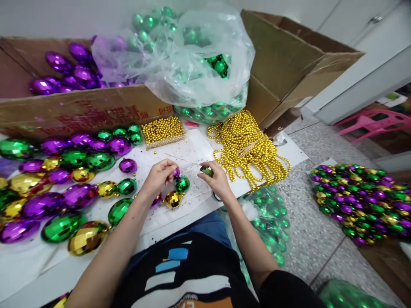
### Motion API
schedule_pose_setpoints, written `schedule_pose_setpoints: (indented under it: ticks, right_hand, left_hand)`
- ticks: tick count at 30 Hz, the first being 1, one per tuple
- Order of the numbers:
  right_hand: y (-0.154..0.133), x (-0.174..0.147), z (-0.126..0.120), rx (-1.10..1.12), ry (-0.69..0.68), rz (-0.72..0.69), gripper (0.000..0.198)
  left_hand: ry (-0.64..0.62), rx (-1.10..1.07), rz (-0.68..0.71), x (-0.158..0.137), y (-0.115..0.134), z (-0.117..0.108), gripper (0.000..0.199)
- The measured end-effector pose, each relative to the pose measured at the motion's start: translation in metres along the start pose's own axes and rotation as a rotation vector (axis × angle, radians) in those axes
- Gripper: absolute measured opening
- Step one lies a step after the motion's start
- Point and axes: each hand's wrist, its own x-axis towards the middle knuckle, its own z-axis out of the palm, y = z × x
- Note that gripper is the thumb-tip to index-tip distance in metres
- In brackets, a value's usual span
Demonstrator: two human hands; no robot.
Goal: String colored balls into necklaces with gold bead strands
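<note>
1. Pinched between thumb and fingers, a dark green bead (206, 171) sat in the right hand (218, 179), above the white table covering (199, 145) and to the right of the left hand (159, 174).
2. Left thumb and fingertips were closed together at a small purple bead (176, 172); they seemed to grip it, though the fingers hid part of the contact.
3. Between the hands ran a thin straight line (183, 159), perhaps a needle or taut thread; its exact ends were too fine to tell.
4. Just nearer than the left fingertips hung or lay a green faceted ball (182, 184) and a gold faceted ball (173, 199), with a purple ball (156, 200) partly behind the left forearm.
5. Good handling, as judged here, called for a light fingertip hold on the dark green bead, turned so that any hole faced the line squarely.
6. Steadiness on the left mattered equally: a firm pinch there would have checked slipping and tangling.
7. Loose small gold beads (163, 126) filled a shallow tray on the far side, and gold bead chains (253, 149) lay to the right, best left clear of the line.
</note>
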Motion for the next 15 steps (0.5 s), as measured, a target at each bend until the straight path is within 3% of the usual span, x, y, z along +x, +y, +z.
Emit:
schedule_pose_setpoints:
  ticks: [3, 5, 10, 15]
  right_hand:
    - [0.010, -0.008, -0.010, -0.201, 0.115, 0.075, 0.025]
    - [0.014, -0.016, -0.011, -0.323, 0.121, 0.121, 0.021]
    - [0.015, -0.037, 0.010, -0.554, -0.104, 0.032, 0.014]
    - [0.019, -0.028, 0.008, -0.419, -0.091, 0.098, 0.024]
  left_hand:
    - [0.052, -0.016, 0.008, 0.005, -0.006, -0.006, 0.036]
    - [0.085, -0.033, 0.014, 0.009, -0.011, -0.006, 0.038]
    - [0.191, -0.100, 0.015, 0.015, -0.012, 0.002, 0.040]
    - [0.170, -0.134, 0.017, 0.013, -0.005, 0.007, 0.033]
